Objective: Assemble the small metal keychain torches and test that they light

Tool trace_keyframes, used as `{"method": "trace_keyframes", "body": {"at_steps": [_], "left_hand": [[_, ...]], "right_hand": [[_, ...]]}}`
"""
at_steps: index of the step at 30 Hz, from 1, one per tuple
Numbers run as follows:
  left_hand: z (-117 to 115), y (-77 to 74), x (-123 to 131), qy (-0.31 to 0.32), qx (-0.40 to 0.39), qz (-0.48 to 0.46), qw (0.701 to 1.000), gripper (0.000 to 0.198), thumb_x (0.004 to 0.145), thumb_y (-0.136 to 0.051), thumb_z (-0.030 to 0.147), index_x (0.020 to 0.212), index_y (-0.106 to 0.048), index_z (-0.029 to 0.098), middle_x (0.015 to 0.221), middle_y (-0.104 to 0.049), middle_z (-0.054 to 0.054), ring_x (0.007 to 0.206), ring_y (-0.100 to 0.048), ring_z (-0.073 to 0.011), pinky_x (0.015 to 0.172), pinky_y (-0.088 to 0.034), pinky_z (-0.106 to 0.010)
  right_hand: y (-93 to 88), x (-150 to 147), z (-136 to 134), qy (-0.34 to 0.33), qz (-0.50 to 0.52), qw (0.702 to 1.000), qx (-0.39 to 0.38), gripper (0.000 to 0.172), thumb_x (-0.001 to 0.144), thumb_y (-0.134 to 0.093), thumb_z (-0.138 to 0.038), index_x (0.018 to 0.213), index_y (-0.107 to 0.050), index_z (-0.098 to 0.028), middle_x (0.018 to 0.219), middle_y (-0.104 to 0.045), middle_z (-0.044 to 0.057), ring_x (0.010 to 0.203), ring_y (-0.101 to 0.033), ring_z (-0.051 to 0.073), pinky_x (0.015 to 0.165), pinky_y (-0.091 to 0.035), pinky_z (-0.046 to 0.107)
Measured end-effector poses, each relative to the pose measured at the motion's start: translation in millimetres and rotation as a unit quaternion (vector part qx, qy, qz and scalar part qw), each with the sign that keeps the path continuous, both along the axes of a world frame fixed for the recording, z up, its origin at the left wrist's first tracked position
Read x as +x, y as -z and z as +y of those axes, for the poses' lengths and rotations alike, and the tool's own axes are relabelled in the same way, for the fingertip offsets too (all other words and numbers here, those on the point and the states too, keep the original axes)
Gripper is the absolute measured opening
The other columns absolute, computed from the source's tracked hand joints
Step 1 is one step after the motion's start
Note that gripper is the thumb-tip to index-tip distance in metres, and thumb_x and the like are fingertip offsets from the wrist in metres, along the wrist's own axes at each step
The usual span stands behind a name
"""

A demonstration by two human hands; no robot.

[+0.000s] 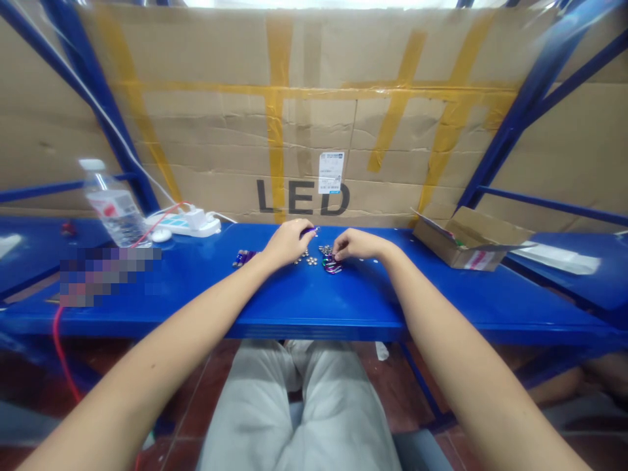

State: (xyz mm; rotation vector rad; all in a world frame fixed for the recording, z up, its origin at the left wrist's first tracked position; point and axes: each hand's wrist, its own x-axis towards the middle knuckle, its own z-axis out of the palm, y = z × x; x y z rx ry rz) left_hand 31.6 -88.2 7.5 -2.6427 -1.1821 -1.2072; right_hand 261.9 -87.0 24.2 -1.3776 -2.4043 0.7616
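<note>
My left hand (287,243) is closed around a small shiny purple piece (308,230), whose end sticks out past the fingertips. Beside that wrist lie several purple metallic pieces (244,258), partly hidden by the forearm. Small silver parts (312,261) are scattered on the table between the hands. My right hand (359,244) has its thumb and fingers pinched together over a little heap of shiny curved pieces (332,265), purple and green in colour. What those fingertips hold, if anything, is hidden. More small metal bits (324,249) lie just left of them.
The blue table (314,301) backs onto a large cardboard box (220,144). On the right stands an open carton (473,239). To the left are a water bottle (110,206), a white power strip (189,224) with cables, and a blurred-out object (108,275).
</note>
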Motion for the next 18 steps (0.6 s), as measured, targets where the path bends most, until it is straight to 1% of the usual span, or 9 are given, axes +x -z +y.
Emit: {"method": "trace_keyframes", "body": {"at_steps": [2, 4, 6, 8, 11, 13, 15, 18], "left_hand": [[2.2, 2.0, 0.0, 0.004, -0.006, 0.013, 1.0, 0.022, 0.095, -0.054, 0.03, 0.1, -0.071, 0.017, 0.106, -0.075, -0.011, 0.101, -0.068, -0.0257, 0.093, -0.051, -0.04], [3.7, 3.8, 0.3, 0.008, -0.013, 0.024, 1.0, 0.022, 0.096, -0.054, 0.03, 0.1, -0.071, 0.017, 0.106, -0.075, -0.011, 0.102, -0.068, -0.0257, 0.094, -0.051, -0.04], [4.3, 5.1, 0.3, 0.015, -0.019, 0.029, 0.999, 0.02, 0.095, -0.055, 0.029, 0.1, -0.071, 0.017, 0.107, -0.075, -0.011, 0.103, -0.068, -0.0257, 0.095, -0.051, -0.04], [4.6, 5.6, -0.1, 0.023, -0.027, 0.019, 0.999, 0.017, 0.094, -0.058, 0.026, 0.102, -0.07, 0.018, 0.108, -0.075, -0.011, 0.103, -0.068, -0.0253, 0.095, -0.051, -0.039], [4.9, 5.1, -1.6, 0.029, -0.042, -0.006, 0.999, 0.015, 0.092, -0.059, 0.023, 0.103, -0.068, 0.018, 0.105, -0.075, -0.009, 0.099, -0.069, -0.024, 0.091, -0.051, -0.037], [5.0, 4.5, -2.4, 0.028, -0.044, -0.013, 0.999, 0.014, 0.093, -0.057, 0.022, 0.101, -0.067, 0.018, 0.1, -0.074, -0.008, 0.096, -0.068, -0.0234, 0.089, -0.051, -0.037], [5.0, 4.4, -2.5, 0.022, -0.047, -0.024, 0.998, 0.014, 0.094, -0.054, 0.022, 0.099, -0.067, 0.018, 0.1, -0.074, -0.008, 0.095, -0.068, -0.0232, 0.089, -0.051, -0.037], [5.1, 5.0, -1.3, 0.006, -0.069, -0.066, 0.995, 0.016, 0.094, -0.052, 0.023, 0.1, -0.066, 0.018, 0.101, -0.074, -0.008, 0.095, -0.067, -0.023, 0.088, -0.051, -0.036]], "right_hand": [[-1.2, 2.0, -0.6, 0.004, 0.024, 1.0, -0.01, 0.006, 0.072, -0.07, -0.02, 0.076, -0.071, -0.015, 0.071, -0.071, 0.002, 0.063, -0.061, 0.014, 0.064, -0.047, 0.026], [-2.2, 3.2, -1.3, 0.032, 0.056, 0.998, -0.004, 0.009, 0.075, -0.07, -0.02, 0.083, -0.07, -0.015, 0.07, -0.071, 0.003, 0.06, -0.061, 0.014, 0.059, -0.046, 0.026], [-2.5, 2.2, -2.5, 0.072, 0.101, 0.992, 0.024, 0.016, 0.078, -0.069, -0.017, 0.093, -0.068, -0.014, 0.069, -0.07, 0.003, 0.057, -0.06, 0.013, 0.054, -0.045, 0.024], [-1.9, -1.5, -3.6, 0.093, 0.14, 0.984, 0.059, 0.018, 0.08, -0.068, -0.015, 0.099, -0.066, -0.014, 0.066, -0.067, 0.001, 0.054, -0.057, 0.012, 0.051, -0.043, 0.022], [0.6, -11.2, -4.1, 0.088, 0.168, 0.975, 0.115, 0.011, 0.084, -0.066, -0.018, 0.095, -0.068, -0.015, 0.061, -0.062, -0.002, 0.046, -0.051, 0.009, 0.048, -0.041, 0.023], [3.0, -18.2, -3.3, 0.086, 0.193, 0.968, 0.137, 0.011, 0.086, -0.064, -0.018, 0.095, -0.069, -0.015, 0.062, -0.06, -0.002, 0.045, -0.049, 0.008, 0.048, -0.041, 0.023], [5.3, -24.1, -1.9, 0.082, 0.235, 0.96, 0.13, 0.013, 0.087, -0.062, -0.017, 0.098, -0.068, -0.014, 0.066, -0.061, -0.002, 0.045, -0.051, 0.009, 0.049, -0.043, 0.024], [8.4, -30.1, -0.8, 0.075, 0.308, 0.945, 0.08, 0.017, 0.087, -0.063, -0.019, 0.103, -0.066, -0.013, 0.072, -0.063, 0.0, 0.048, -0.055, 0.009, 0.053, -0.046, 0.025]]}}
